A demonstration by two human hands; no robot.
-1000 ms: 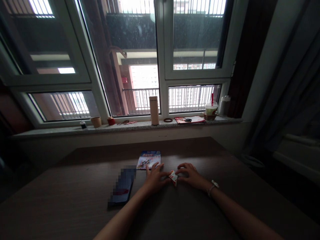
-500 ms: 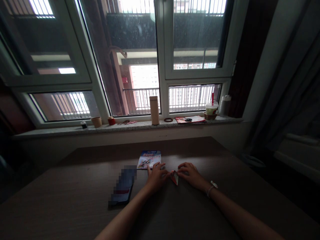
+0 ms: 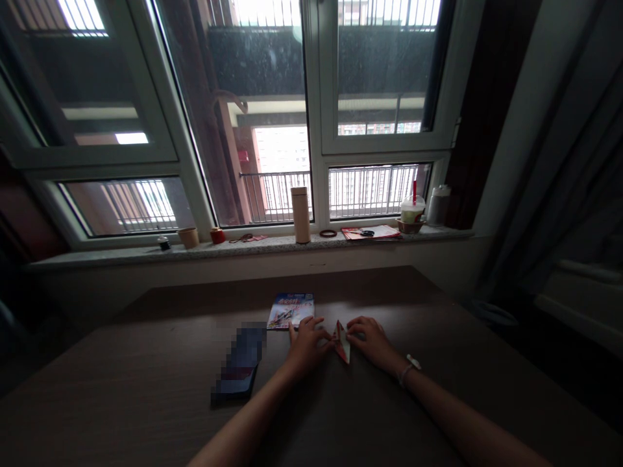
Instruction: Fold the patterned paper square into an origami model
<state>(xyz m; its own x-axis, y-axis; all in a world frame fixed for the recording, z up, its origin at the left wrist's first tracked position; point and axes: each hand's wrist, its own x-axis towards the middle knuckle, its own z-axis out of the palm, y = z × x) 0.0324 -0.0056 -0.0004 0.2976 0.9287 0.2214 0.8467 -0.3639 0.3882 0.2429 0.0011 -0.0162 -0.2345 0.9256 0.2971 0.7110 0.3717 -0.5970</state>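
Note:
A small folded piece of red and white paper (image 3: pixel 342 342) lies on the dark wooden table (image 3: pixel 146 363) between my two hands. My left hand (image 3: pixel 305 344) rests on the table with its fingers curled, and its fingertips pinch the paper's left side. My right hand (image 3: pixel 370 340) lies on the other side, fingers bent, pressing the paper's right edge. A bracelet sits on my right wrist. Just beyond my left hand lies a blue printed packet (image 3: pixel 291 310).
A dark phone (image 3: pixel 238 373) lies left of my left arm. The windowsill (image 3: pixel 272 245) carries a tall beige flask (image 3: pixel 300 215), a drink cup with a red straw (image 3: pixel 411 211), small pots, scissors on red papers. Curtains hang at the right.
The folded paper has turned from a squat shape into a narrow pointed one standing between my fingers. Both hands have shifted slightly closer around it.

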